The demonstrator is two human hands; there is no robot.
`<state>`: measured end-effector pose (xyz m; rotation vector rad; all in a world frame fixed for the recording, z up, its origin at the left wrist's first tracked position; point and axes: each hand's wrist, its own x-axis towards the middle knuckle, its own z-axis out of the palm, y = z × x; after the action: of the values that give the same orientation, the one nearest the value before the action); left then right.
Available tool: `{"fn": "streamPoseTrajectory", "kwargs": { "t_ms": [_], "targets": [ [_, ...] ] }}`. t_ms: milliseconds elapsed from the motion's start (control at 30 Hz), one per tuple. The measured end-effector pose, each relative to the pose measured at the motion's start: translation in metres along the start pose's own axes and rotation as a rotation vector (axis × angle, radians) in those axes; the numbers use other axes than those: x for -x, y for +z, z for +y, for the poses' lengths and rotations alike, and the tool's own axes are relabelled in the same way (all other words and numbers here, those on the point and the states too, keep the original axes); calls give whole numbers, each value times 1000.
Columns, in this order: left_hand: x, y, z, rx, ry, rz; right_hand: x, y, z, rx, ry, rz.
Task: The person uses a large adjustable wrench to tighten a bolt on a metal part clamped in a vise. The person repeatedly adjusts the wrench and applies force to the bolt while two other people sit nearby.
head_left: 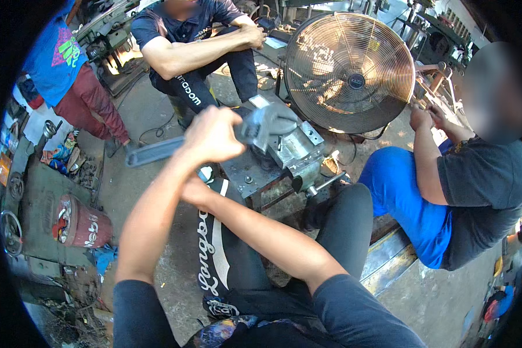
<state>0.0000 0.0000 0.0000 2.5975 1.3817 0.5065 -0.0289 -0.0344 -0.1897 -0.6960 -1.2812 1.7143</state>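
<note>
My left hand (213, 134) is closed round a large grey adjustable wrench (155, 152), close to its jaw end. The wrench's handle sticks out to the left, and its head lies over a metal bench vise (296, 148). Whether the jaws touch anything in the vise cannot be made out. Below, my right hand (196, 191) passes behind my left forearm, which hides its fingers. A screw handle (327, 184) juts from the near side of the vise.
Behind the vise stands a big round floor fan (351, 72). One person (185, 52) sits ahead with folded arms, another (464, 180) sits at the right, and a third (78, 87) stands at the far left. A red bucket (90, 226) is at the left.
</note>
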Motion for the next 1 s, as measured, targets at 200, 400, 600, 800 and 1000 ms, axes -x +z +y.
{"fn": "streamPoseTrajectory", "kwargs": {
  "t_ms": [200,400,600,800,1000],
  "targets": [
    [9,-65,3,306,142,349,146,-2,-78,375,-7,-210],
    [143,-12,51,941,-531,155,279,-27,-122,371,71,-295],
    [185,12,115,1211,-225,47,338,17,-97,366,-80,27],
    [161,30,193,1992,12,-27,358,19,-104,558,-260,713],
    [126,90,121,1401,215,-451,436,-53,-136,1032,-41,1203]
  ]
}}
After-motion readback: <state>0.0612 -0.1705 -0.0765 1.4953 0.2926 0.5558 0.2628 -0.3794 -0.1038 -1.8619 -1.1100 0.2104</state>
